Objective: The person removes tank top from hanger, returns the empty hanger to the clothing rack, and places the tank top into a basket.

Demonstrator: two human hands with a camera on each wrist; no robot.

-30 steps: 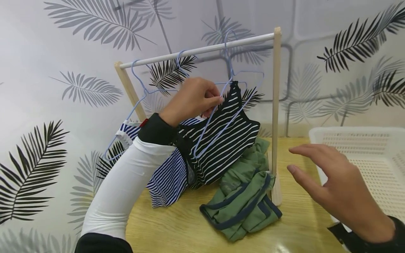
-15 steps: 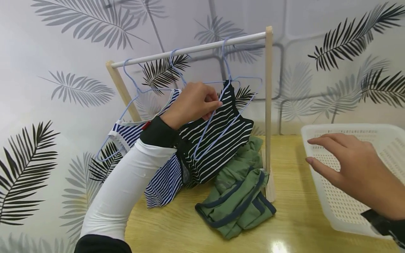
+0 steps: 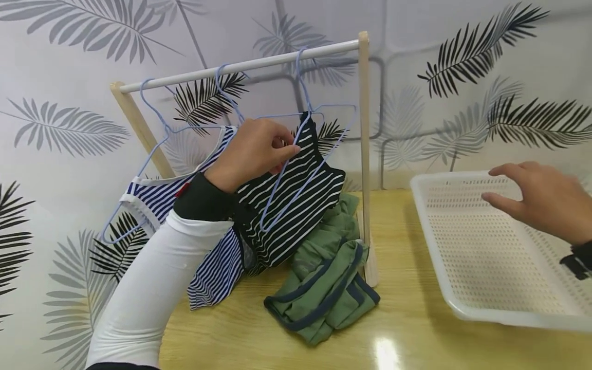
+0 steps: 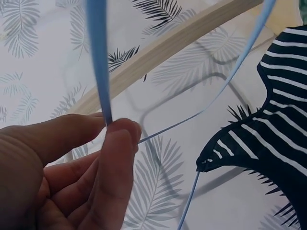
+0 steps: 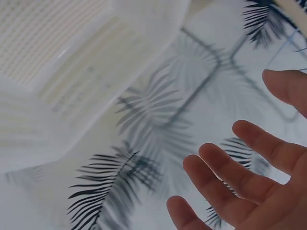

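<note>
Nearest you, the green garment [image 3: 324, 288] lies heaped on the tabletop [image 3: 416, 339] at the foot of the rack [image 3: 364, 154], so any tug on the clothes above could drag it or rock that post. To the right, your right hand [image 3: 546, 200] hovers spread-fingered and holding nothing over the white basket [image 3: 485, 252], which juts past the near edge and could tip if you lean on it. Farther back, your left hand [image 3: 252, 154] pinches the wire of the blue hanger [image 3: 296, 169] between thumb and fingertips [image 4: 115, 143]; the black striped top [image 3: 296, 200] hangs from it just right of and below that grip. With a hold that thin, the wire could twist and shed the top.
</note>
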